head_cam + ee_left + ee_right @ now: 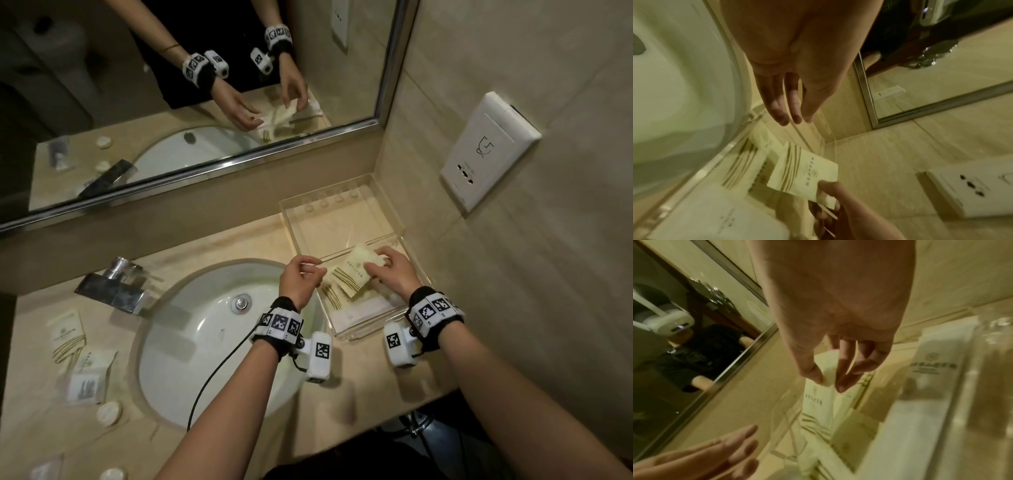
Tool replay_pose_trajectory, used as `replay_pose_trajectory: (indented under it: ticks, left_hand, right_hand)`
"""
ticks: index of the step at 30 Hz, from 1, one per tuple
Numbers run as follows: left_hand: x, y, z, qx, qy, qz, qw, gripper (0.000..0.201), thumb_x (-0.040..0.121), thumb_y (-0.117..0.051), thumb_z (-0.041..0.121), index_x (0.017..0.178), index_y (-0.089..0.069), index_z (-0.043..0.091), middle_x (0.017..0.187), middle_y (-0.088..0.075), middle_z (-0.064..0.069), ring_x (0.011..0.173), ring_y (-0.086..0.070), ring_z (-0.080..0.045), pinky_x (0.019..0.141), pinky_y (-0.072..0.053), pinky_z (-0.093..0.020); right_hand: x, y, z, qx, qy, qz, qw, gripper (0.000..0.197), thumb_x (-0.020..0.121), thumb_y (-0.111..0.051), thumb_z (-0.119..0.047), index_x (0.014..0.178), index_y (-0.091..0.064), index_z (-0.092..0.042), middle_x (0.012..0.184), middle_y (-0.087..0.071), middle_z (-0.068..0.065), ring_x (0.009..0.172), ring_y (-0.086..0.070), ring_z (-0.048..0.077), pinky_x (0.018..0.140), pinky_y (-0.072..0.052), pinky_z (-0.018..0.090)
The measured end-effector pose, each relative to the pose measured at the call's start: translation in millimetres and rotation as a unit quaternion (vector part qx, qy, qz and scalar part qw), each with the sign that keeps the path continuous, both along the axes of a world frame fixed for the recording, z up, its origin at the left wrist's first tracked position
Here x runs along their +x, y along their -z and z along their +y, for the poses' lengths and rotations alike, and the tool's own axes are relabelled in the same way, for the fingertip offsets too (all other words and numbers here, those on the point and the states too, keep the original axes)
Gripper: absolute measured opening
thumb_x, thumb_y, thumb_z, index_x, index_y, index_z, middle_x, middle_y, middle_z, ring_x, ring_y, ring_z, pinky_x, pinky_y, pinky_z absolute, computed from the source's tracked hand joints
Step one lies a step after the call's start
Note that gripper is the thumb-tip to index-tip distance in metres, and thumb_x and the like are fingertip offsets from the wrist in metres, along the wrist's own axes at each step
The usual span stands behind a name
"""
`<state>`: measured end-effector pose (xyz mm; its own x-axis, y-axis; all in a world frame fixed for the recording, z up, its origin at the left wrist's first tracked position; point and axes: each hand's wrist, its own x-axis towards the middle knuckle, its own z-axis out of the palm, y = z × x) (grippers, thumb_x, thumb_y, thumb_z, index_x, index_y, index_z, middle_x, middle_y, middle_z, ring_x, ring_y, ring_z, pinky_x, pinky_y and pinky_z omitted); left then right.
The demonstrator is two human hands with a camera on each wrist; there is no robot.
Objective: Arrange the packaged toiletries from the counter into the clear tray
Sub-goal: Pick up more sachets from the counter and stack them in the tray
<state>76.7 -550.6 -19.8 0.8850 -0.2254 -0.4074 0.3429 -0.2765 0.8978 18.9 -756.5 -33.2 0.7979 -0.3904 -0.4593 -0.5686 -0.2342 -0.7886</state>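
The room is dimly lit in a warm yellowish cast, and the brightest patch is seen on the counter (219, 246) and clear tray (394, 219) toward one o'clock, while the corners at seven and five o'clock are darkened. Straight edges such as the mirror (205, 178) frame are bowed by wide-angle distortion. Both wrist views are softened by blur, and packets (818, 402) are smeared.

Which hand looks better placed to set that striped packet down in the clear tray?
The right hand. It already pinches the striped packet over the clear tray, above other packets lying there. The left hand hovers beside the tray, holding nothing.
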Motion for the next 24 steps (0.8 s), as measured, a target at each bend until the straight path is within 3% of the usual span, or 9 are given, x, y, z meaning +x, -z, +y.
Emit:
replay_pose_trajectory:
  ticks: [4, 8, 12, 15, 19, 22, 24]
  left_hand:
    - [-7.7, 9.7, 1.5, 0.104, 0.098, -0.059, 0.988, 0.014, 0.089, -0.059, 0.006, 0.091, -0.070, 0.014, 0.084, -0.065, 0.002, 0.075, -0.059, -0.018, 0.070, -0.049, -0.029]
    - [-20.4, 17.0, 4.2, 0.199, 0.195, -0.119, 0.953, 0.020, 0.093, -0.055, 0.009, 0.096, -0.075, 0.015, 0.107, -0.067, 0.002, 0.091, -0.061, -0.016, 0.082, -0.046, -0.023]
    - [-25.0, 25.9, 7.0, 0.233, 0.215, -0.124, 0.940, 0.021, 0.092, -0.056, 0.008, 0.099, -0.074, 0.016, 0.113, -0.067, 0.000, 0.107, -0.061, -0.018, 0.096, -0.046, -0.029]
    - [-26.7, 29.7, 5.5, 0.256, 0.245, -0.150, 0.923, 0.024, 0.092, -0.053, 0.006, 0.102, -0.073, 0.014, 0.118, -0.065, -0.002, 0.111, -0.059, -0.020, 0.099, -0.043, -0.029]
    - [-28.1, 38.9, 3.4, 0.284, 0.297, -0.179, 0.894, 0.030, 0.093, -0.049, 0.004, 0.112, -0.070, 0.015, 0.128, -0.060, -0.002, 0.117, -0.055, -0.023, 0.102, -0.042, -0.035]
    - [-30.6, 42.9, 1.0, 0.320, 0.349, -0.190, 0.860, 0.035, 0.096, -0.046, 0.008, 0.126, -0.062, 0.018, 0.139, -0.052, 0.002, 0.122, -0.050, -0.026, 0.104, -0.041, -0.038]
    - [-32.4, 43.4, 0.0, 0.349, 0.381, -0.189, 0.835, 0.040, 0.097, -0.043, 0.007, 0.132, -0.057, 0.019, 0.145, -0.045, 0.004, 0.122, -0.046, -0.028, 0.103, -0.042, -0.040]
  right_hand:
    - [-14.7, 8.1, -4.7, 0.008, -0.025, 0.085, 0.996, 0.036, 0.084, -0.069, -0.015, 0.117, -0.057, -0.009, 0.118, -0.068, 0.013, 0.094, -0.067, 0.025, 0.084, -0.056, 0.035]
    - [-15.8, 16.6, 7.2, -0.041, -0.042, 0.112, 0.992, 0.041, 0.083, -0.073, -0.021, 0.117, -0.057, -0.008, 0.122, -0.064, 0.012, 0.106, -0.062, 0.027, 0.091, -0.048, 0.030]
    - [-8.1, 22.3, 16.6, -0.084, -0.064, 0.114, 0.988, 0.040, 0.087, -0.070, -0.027, 0.120, -0.061, -0.006, 0.123, -0.064, 0.013, 0.112, -0.060, 0.028, 0.092, -0.046, 0.028]
    - [-4.1, 23.8, 22.9, -0.137, -0.068, 0.119, 0.981, 0.027, 0.093, -0.063, -0.027, 0.109, -0.066, -0.006, 0.116, -0.067, 0.011, 0.104, -0.062, 0.027, 0.091, -0.049, 0.032]
    - [-1.7, 25.1, 25.5, -0.181, -0.089, 0.167, 0.965, 0.029, 0.093, -0.063, -0.029, 0.101, -0.070, -0.002, 0.105, -0.070, 0.013, 0.096, -0.066, 0.030, 0.085, -0.054, 0.035]
    - [-1.3, 26.0, 25.9, -0.213, -0.102, 0.179, 0.955, 0.032, 0.091, -0.064, -0.035, 0.105, -0.066, -0.007, 0.107, -0.069, 0.011, 0.099, -0.065, 0.029, 0.086, -0.053, 0.036]
    - [-1.7, 27.6, 26.4, -0.219, -0.097, 0.181, 0.954, 0.043, 0.088, -0.065, -0.040, 0.116, -0.061, -0.008, 0.112, -0.068, 0.010, 0.103, -0.064, 0.029, 0.090, -0.052, 0.037]
